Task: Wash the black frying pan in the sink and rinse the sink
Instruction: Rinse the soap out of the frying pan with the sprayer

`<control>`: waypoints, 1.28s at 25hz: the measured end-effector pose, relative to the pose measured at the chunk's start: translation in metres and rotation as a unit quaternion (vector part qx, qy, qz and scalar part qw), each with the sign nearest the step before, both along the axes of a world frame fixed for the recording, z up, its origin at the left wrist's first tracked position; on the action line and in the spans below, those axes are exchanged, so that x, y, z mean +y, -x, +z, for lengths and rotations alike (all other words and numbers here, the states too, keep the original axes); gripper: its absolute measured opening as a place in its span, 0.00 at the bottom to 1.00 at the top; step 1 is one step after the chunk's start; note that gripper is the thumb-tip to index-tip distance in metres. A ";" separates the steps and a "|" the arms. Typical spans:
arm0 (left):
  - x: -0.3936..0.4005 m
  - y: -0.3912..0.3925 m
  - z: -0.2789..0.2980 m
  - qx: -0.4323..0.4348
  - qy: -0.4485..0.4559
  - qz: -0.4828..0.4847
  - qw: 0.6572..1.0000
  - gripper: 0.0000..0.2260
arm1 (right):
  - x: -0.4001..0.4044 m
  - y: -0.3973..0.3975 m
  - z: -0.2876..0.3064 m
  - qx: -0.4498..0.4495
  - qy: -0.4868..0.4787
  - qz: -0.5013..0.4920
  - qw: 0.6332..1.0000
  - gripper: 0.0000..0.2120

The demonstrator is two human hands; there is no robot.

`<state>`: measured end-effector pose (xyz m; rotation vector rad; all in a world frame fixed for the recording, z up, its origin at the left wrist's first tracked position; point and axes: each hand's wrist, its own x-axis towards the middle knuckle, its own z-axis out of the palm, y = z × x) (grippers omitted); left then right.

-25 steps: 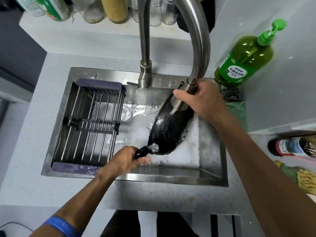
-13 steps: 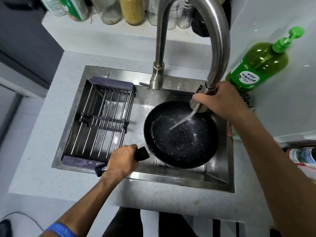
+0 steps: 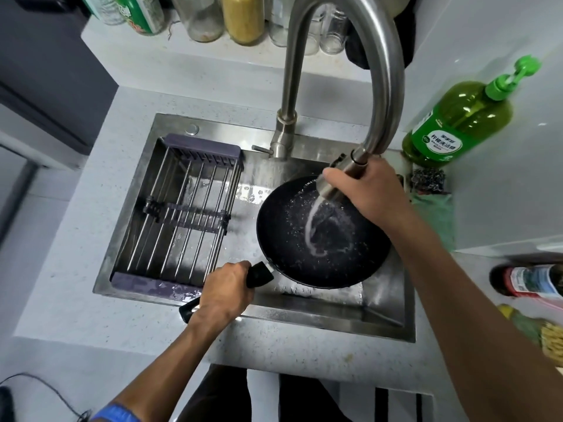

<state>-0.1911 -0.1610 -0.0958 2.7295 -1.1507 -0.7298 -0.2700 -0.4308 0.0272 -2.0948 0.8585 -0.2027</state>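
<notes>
The black frying pan lies face up in the right half of the steel sink, its inside wet and speckled with drops. My left hand grips the pan's black handle at the sink's front edge. My right hand holds the spray head of the tall curved faucet above the pan's far rim. A stream of water runs from the head onto the pan's middle.
A wire drying rack with purple ends fills the sink's left half. A green soap pump bottle, a steel scourer and a green cloth sit at the right. Jars line the back shelf. Bottles lie at the far right.
One second ago the pan stood tilted on edge with its underside under the spray. It has since been turned face up and laid flat, and the water now falls on its inside.
</notes>
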 end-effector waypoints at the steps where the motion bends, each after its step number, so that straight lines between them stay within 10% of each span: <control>1: 0.000 -0.001 0.001 -0.006 -0.001 -0.003 1.000 0.02 | 0.000 -0.003 0.000 -0.001 0.006 -0.009 1.000 0.17; 6: 0.003 -0.005 0.002 -0.019 -0.007 -0.014 1.000 0.02 | -0.004 0.056 -0.038 0.043 -0.027 -0.061 0.997 0.20; 9: 0.010 -0.005 0.004 -0.028 -0.008 -0.017 0.999 0.03 | 0.015 0.102 -0.093 0.182 -0.054 -0.278 0.942 0.36; 18: 0.010 -0.019 0.007 -0.028 -0.017 0.000 0.999 0.14 | 0.033 0.105 -0.154 0.012 -0.366 -0.421 0.830 0.28; 23: -0.021 -0.007 -0.012 0.132 -0.114 0.053 0.983 0.21 | 0.047 0.122 -0.155 -0.013 -0.340 -0.433 0.835 0.28; 25: -0.022 -0.001 -0.016 0.099 -0.095 0.067 0.988 0.20 | 0.041 0.119 -0.157 0.108 -0.093 -0.354 0.924 0.27; 27: -0.024 0.005 -0.011 0.042 -0.101 0.056 0.992 0.20 | 0.052 0.097 -0.158 0.273 0.161 -0.154 0.936 0.34; 30: -0.026 0.007 -0.002 0.010 -0.103 0.048 0.993 0.20 | 0.078 0.042 -0.184 0.294 0.044 0.179 0.938 0.33; 32: -0.021 0.005 0.004 -0.007 -0.099 0.032 0.995 0.18 | 0.074 0.020 -0.208 0.300 0.053 0.228 0.925 0.32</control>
